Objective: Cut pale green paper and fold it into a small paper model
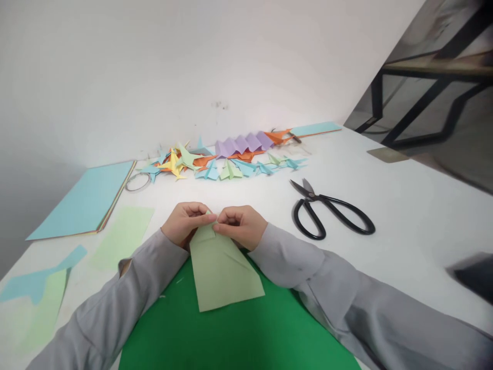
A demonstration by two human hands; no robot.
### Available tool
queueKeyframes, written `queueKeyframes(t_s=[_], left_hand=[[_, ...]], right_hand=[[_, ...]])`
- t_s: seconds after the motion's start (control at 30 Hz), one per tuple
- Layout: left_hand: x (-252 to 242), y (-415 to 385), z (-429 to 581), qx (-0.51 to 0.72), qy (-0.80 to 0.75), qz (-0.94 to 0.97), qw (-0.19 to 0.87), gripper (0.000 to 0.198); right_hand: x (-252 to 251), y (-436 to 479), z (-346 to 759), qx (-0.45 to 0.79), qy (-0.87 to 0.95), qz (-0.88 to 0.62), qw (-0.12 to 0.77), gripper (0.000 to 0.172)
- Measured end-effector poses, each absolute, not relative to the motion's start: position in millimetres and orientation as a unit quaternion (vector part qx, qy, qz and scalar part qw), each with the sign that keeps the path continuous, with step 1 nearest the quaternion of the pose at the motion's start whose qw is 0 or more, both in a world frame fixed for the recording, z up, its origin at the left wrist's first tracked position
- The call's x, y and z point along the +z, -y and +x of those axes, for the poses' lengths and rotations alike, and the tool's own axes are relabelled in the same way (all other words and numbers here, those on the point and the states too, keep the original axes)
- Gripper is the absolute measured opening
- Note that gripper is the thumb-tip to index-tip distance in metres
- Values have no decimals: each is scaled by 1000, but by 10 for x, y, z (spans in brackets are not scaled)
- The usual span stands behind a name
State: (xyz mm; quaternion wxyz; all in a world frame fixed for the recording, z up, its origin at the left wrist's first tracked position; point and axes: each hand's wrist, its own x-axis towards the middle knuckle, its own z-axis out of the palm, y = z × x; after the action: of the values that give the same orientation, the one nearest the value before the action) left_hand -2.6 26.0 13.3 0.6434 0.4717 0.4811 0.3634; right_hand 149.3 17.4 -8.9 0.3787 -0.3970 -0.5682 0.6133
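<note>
A sheet of light green paper [225, 275], partly folded at its far end, is held over the green mat [185, 334]. My left hand [188, 222] pinches the folded far end between thumb and fingers. Close beside it, my right hand [241, 224] is closed on the same end, its thumb pressed near the left thumb. Creases run across the paper near my fingers, and the wide end hangs toward me. The fingertips cover part of the fold.
Black-handled scissors [314, 198] lie partly opened at the right. Along the wall are folded paper shapes [185, 159] and a purple pleated strip [244, 145]. A blue paper stack [84, 198], a tape ring [137, 182], a green sheet [123, 236] and paper scraps [42, 282] lie left.
</note>
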Motion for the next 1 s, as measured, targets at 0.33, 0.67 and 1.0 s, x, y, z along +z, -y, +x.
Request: queueKeyframes(t_s=[0.33,0.67,1.0], left_hand=[[121,-200,64,430,-489,465,600,18],[91,-190,74,413,-533,477,564,37],[67,-206,77,425,-517,541,510,33]], right_hand=[[-97,-165,1509,602,587,-374,390,23],[-114,-157,1496,639,555,-373,381,23],[-132,-181,1487,593,596,-377,388,23]])
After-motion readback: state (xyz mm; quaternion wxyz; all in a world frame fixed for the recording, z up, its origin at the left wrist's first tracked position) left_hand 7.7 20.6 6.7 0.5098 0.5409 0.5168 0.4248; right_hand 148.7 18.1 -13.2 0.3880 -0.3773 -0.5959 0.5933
